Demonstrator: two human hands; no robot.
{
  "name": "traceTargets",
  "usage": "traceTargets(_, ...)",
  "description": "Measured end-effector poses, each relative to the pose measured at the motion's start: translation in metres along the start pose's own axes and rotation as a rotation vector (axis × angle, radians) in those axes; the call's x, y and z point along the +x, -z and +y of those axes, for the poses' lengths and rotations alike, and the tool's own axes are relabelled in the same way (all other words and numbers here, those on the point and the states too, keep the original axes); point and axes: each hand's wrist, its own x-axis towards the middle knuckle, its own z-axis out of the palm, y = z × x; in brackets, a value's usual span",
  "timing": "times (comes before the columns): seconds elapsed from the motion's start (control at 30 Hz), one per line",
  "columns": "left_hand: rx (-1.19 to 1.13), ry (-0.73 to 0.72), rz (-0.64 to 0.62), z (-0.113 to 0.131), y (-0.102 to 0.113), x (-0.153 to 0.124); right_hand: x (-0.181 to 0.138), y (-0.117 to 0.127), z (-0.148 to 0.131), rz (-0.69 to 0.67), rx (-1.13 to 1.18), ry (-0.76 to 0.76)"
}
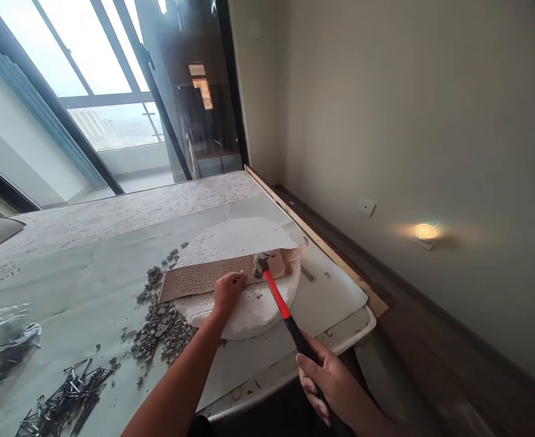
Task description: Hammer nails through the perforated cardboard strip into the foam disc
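My right hand [329, 382] is wrapped round the black grip of a hammer [278, 300] with a red shaft. Its metal head rests over the near edge of a brown perforated board [204, 276]. The board lies on a round white foam disc [249, 303]. My left hand [228, 289] sits at the board's near edge, fingers pinched on a small nail just left of the hammer head.
A heap of small grey stones [161, 328] lies left of the disc. Loose nails [67, 397] are piled at the near left beside a clear plastic bag [1, 343]. The table edge [367, 315] drops to the floor on the right, near a wall.
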Motion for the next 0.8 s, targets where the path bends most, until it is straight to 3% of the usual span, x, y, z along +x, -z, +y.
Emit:
traceTargets(0.37,0.197,-0.056,-0.006,0.009,-0.002,-0.011,0.009,-0.002,0.013,0.041,-0.103,-0.01)
traceTargets(0.67,0.17,-0.04,-0.017,0.001,-0.005,-0.015,0.005,-0.023,-0.025,0.065,-0.29,0.057)
traceTargets(0.8,0.14,-0.04,-0.014,0.0,-0.005,-0.018,0.011,-0.03,-0.03,0.052,-0.356,0.0)
